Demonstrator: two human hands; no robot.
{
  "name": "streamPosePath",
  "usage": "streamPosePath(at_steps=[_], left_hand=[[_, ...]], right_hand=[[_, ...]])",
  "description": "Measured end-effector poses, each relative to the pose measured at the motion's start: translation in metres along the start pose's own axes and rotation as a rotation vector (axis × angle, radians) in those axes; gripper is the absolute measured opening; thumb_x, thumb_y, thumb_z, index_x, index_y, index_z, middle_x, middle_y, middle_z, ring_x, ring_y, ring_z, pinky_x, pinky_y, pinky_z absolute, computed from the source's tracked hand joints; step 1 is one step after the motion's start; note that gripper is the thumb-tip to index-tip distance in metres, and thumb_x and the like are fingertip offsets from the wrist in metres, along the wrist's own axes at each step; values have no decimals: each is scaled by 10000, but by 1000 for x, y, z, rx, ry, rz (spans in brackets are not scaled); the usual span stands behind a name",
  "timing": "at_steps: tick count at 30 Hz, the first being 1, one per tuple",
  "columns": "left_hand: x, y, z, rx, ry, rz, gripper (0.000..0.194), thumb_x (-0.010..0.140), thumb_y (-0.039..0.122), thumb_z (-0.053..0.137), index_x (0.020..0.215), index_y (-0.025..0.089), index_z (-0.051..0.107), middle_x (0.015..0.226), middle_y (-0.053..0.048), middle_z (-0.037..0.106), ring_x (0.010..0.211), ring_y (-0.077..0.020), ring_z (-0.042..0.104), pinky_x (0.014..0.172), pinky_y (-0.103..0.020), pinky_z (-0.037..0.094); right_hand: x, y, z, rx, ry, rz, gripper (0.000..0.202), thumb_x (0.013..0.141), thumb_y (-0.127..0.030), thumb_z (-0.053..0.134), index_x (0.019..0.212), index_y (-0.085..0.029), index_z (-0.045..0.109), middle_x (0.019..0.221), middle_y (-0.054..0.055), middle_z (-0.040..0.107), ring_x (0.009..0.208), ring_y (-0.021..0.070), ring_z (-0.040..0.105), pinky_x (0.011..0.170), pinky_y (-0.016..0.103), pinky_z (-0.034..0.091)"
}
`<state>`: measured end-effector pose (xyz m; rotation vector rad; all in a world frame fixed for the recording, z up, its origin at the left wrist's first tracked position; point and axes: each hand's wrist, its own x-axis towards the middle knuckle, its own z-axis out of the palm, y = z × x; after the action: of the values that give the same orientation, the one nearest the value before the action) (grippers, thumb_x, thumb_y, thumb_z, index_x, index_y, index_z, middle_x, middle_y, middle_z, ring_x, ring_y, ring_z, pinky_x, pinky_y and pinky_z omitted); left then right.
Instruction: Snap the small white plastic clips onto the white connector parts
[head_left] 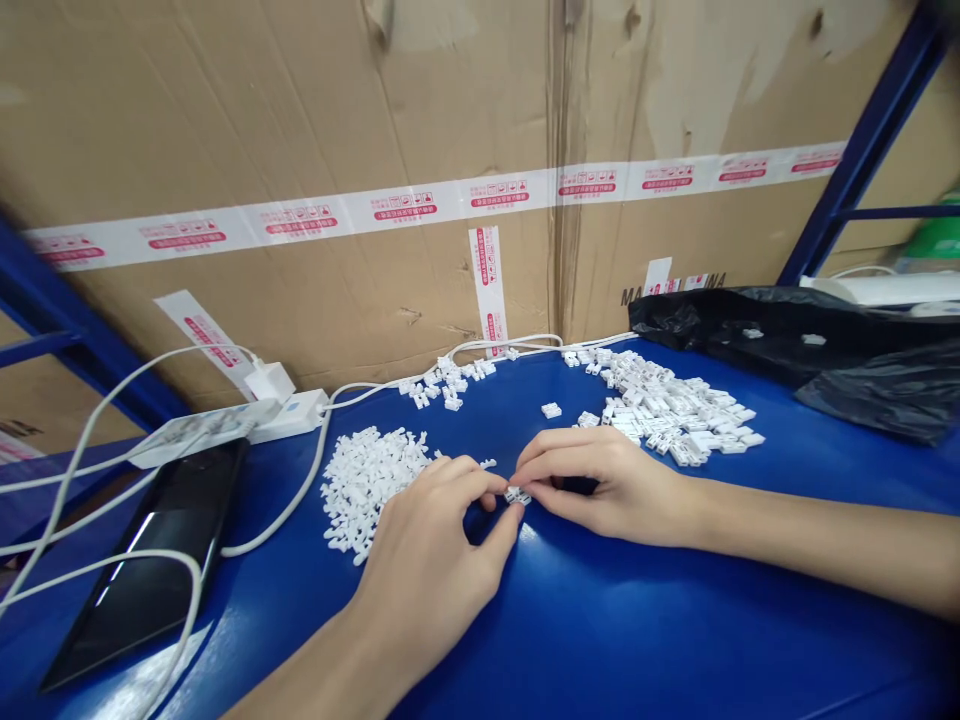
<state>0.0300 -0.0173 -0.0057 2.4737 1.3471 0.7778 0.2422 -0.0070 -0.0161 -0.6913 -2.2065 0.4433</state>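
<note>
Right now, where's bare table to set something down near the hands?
Bare blue table in front of both hands, below the right forearm. A small gap lies between the left pile and right pile. Crowded: the left edge, with phone, power strip and cables.

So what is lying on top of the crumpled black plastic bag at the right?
On the crumpled black plastic bag lie two small white plastic pieces, apart from each other. Behind it lies a white object I cannot identify. What is inside or under the bag is covered.
</note>
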Motion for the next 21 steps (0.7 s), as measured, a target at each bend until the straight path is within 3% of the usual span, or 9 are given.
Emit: streamPosePath(at_steps=[8,21], left_hand=[[6,-1,1,-109,-122,-135,138,860,353,645,781,252,697,734,29,652,707,-170,569,655,-318,404],[3,-2,1,-43,-112,-100,146,873,370,610,818,252,674,689,29,619,691,-176,563,649,-312,381]], right_hand=[[0,4,2,-27,13,-64,167,965,-115,596,1026,-160,745,990,78,725,858,150,690,750,268,565],[0,0,1,-63,10,-63,168,946,-82,587,993,-124,742,962,90,717,833,151,683,738,266,559]])
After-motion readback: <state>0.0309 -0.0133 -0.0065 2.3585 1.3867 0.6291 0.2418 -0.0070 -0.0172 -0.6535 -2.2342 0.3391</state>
